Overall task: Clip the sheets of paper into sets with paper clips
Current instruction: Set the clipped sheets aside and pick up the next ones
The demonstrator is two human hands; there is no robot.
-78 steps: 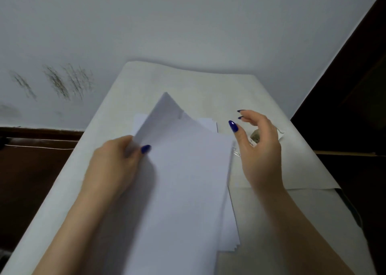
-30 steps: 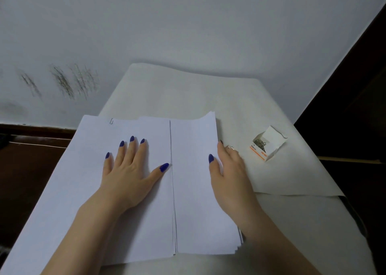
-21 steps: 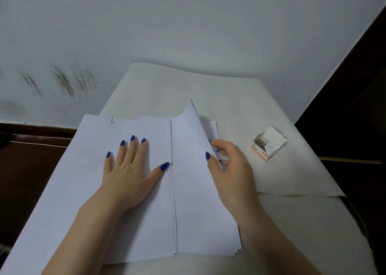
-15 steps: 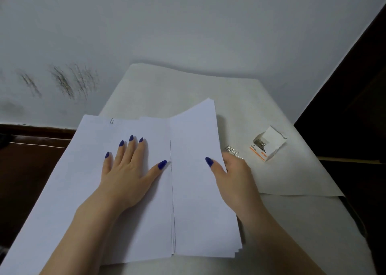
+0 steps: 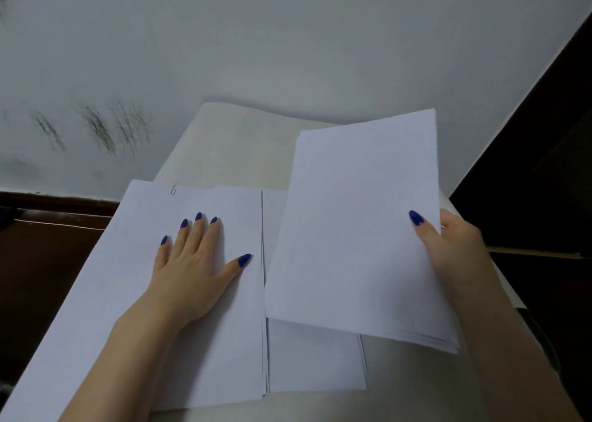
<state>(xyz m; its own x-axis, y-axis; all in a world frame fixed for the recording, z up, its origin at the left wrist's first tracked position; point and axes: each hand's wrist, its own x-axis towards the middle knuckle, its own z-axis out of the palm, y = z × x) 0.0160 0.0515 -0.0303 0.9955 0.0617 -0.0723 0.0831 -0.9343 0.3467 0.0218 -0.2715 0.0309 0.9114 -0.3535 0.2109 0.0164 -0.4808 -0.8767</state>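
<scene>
A clipped set of white sheets lies on the left of the table, with a silver paper clip on its top edge. My left hand rests flat on it, fingers spread. My right hand grips a batch of several sheets by its right edge, thumb on top, and holds it lifted and tilted above the table. Beneath it, the loose stack of sheets lies flat beside the clipped set. The paper clip box is hidden behind the lifted sheets.
The table wears a pale paper cover and stands against a white wall with dark scuff marks. Dark wooden furniture rises on the right, and a brown surface lies lower on the left.
My right hand has lifted a batch of sheets off the loose stack and carried it up and to the right, covering the clip box. My left hand stays flat on the clipped set.
</scene>
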